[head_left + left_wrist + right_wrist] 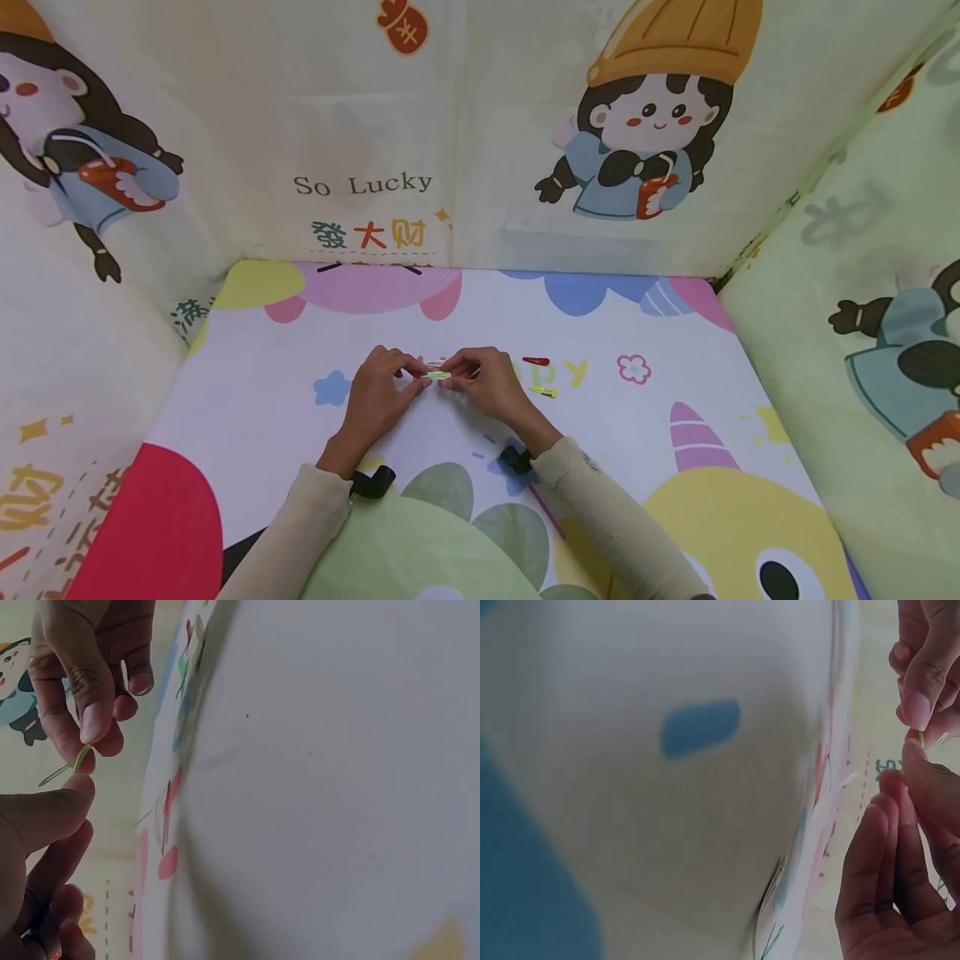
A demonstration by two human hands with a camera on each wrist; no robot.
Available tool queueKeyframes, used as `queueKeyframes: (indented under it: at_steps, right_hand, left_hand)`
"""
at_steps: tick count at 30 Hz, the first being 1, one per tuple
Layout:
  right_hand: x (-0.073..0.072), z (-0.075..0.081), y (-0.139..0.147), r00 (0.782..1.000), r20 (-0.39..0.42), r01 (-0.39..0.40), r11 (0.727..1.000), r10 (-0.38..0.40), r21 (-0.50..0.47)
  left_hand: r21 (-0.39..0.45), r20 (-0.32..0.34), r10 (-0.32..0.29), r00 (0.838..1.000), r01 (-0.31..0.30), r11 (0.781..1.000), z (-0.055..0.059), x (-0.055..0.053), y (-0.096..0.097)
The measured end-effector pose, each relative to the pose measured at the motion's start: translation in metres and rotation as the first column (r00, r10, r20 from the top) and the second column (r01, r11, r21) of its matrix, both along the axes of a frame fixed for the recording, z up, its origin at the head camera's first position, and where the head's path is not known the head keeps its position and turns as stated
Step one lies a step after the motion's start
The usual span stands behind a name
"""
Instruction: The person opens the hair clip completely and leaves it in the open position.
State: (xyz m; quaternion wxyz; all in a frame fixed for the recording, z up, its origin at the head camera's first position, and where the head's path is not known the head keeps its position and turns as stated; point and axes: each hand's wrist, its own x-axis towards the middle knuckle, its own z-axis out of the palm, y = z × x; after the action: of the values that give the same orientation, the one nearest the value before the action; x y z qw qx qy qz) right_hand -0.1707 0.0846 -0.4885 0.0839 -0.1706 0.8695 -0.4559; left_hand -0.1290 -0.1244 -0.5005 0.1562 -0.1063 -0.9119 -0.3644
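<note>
Both hands meet over the middle of the table around a small pale yellow-green snap hair clip point(437, 376). My left hand point(378, 396) pinches one end between thumb and index finger. The other end is pinched by my right hand point(487, 383). In the left wrist view the hair clip point(81, 759) has a thin strip standing away from its body. Fingertips cover much of the hair clip point(921, 738) in the right wrist view. Right of the right hand lie a red hair clip point(536, 361) and a yellow hair clip point(543, 392).
A patterned cloth point(585, 450) with cartoon shapes covers the table. Printed fabric walls point(480, 225) enclose its back and sides. Black wrist straps point(372, 482) sit at the sleeve cuffs. Beyond the hands, thin slender pieces point(162, 817) lie low on the table.
</note>
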Motion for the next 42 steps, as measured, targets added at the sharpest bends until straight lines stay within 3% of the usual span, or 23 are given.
queueKeyframes:
  at_steps: [10, 23, 42]
  right_hand:
    - [0.0, -0.002, -0.007, 0.999, -0.05, 0.0, 0.992, 0.007, 0.126]
    - [0.002, -0.002, -0.013, 0.996, -0.08, -0.011, 0.946, 0.039, 0.323]
    - [0.003, 0.0, -0.017, 0.998, -0.048, -0.01, 0.935, 0.029, 0.354]
  left_hand:
    - [-0.056, 0.053, -0.003, 0.999, 0.006, 0.998, -0.005, -0.003, -0.001]
    - [-0.092, 0.137, -0.004, 0.991, 0.017, 0.996, -0.015, -0.009, 0.001]
    - [-0.078, 0.215, -0.003, 0.977, 0.02, 0.997, -0.015, -0.009, 0.001]
